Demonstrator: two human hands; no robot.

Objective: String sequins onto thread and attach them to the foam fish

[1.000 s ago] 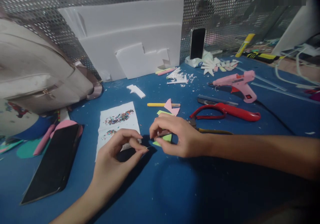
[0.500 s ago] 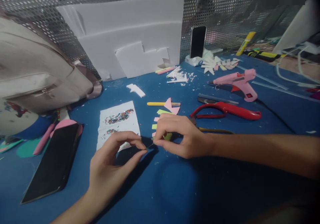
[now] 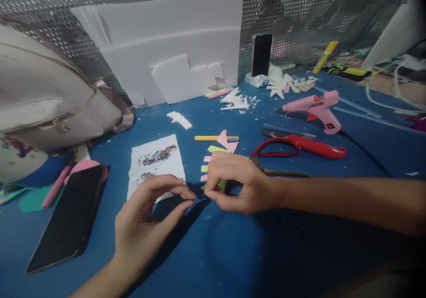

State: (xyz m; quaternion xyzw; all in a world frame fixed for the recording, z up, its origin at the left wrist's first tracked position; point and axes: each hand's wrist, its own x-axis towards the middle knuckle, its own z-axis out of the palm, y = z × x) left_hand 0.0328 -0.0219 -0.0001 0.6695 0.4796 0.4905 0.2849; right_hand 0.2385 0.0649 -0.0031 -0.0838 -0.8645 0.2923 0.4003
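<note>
Thumb and forefinger of my left hand [image 3: 143, 222] pinch one end of a thin, wire-like strand [image 3: 200, 197]. My right hand [image 3: 238, 182] pinches its other end, a short gap away. The strand is too fine for me to tell its material. Beside my left hand lies a white sheet of paper [image 3: 181, 167] bearing two heaps of colourful glitter flakes [image 3: 158, 156]. Pink and green paper strips [image 3: 204, 168] lie partly hidden under my right hand. Just beyond them are a yellow pen [image 3: 205, 138] and a pink paper scrap [image 3: 226, 142].
Red-handled pliers [image 3: 319, 148] and a pink glue gun [image 3: 314, 107] with a cord lie to the right. A dark phone [image 3: 66, 220] rests at left, before a pale backpack [image 3: 56, 93]. Another phone [image 3: 262, 54] stands at the back near white scraps [image 3: 234, 99].
Both hands keep their pinch on the strand and hardly move. The whole view has shifted very slightly, with the table objects sitting a little further left.
</note>
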